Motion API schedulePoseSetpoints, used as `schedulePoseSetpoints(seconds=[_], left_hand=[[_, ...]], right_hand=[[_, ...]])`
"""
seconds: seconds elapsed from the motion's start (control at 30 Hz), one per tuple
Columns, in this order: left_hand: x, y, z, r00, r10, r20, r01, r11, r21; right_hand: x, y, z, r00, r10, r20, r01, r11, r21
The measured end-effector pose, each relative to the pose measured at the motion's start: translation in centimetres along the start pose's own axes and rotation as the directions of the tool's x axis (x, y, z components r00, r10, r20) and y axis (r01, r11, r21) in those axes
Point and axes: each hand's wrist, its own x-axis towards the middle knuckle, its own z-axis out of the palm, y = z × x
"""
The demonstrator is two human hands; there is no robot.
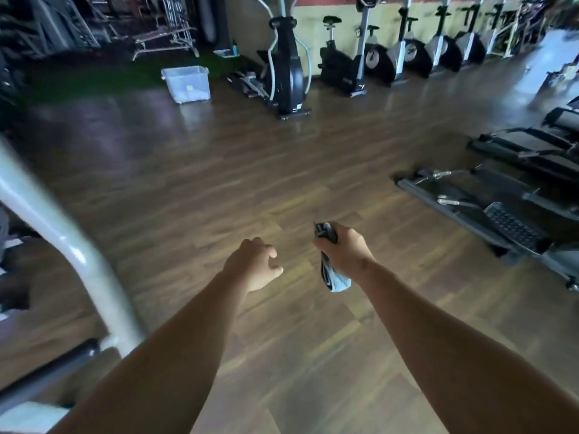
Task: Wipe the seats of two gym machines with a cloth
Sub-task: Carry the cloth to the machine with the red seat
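My right hand (346, 250) is closed around a bunched dark and light grey cloth (333, 277), whose ends stick out above and below the fist. My left hand (255, 261) hangs beside it over the wooden floor, fingers loosely curled, holding nothing. Both arms reach forward at waist height. Exercise bikes with black saddles (332, 20) stand in a row along the far wall, well beyond my hands. No seat is within reach of the cloth.
A white machine frame tube (59, 236) curves down at my left. An elliptical trainer (286, 67) and a clear plastic bin (188, 83) stand ahead. Treadmill-like decks (488, 208) lie on the right. Open wooden floor (200, 170) lies between.
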Motion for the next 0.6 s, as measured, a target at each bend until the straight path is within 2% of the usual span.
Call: schedulePoseSetpoints(seconds=[0.23,0.4,0.6], left_hand=[[17.4,-4.2,-4.4,0.996,-0.072,-0.06,0.072,0.997,-0.013],[29.4,-7.7,-9.5,0.977,-0.191,-0.093,0.19,0.981,-0.022],[41.0,-16.3,-15.1,0.932,-0.342,-0.117,0.335,0.939,-0.076]], right_hand=[[20.0,-2.2,2.0,0.993,-0.085,0.078,0.085,0.996,0.001],[36.2,-5.1,4.1,0.974,-0.145,0.173,0.158,0.986,-0.062],[53.1,-11.3,10.7,0.932,-0.236,0.275,0.241,0.97,0.016]])
